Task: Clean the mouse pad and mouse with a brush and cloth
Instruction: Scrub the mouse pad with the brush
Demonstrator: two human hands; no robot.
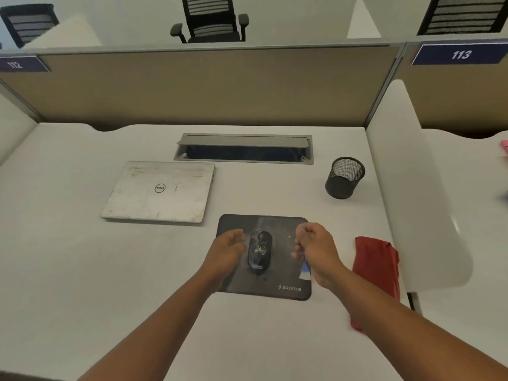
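A dark mouse pad (286, 291) lies on the white desk in front of me. On its middle sits a black mouse (259, 251) speckled with pale dust. My left hand (226, 250) hovers just left of the mouse, fingers relaxed and holding nothing. My right hand (316, 247) grips a small blue brush (305, 270), bristles pointing down toward the pad, to the right of the mouse. A red cloth (378, 266) lies crumpled on the desk right of the pad, partly under my right forearm.
A closed silver laptop (159, 192) lies to the left behind the pad. A black mesh pen cup (345, 178) stands at the back right. An open cable tray (244, 149) is set into the desk. A white divider (412, 188) bounds the right side.
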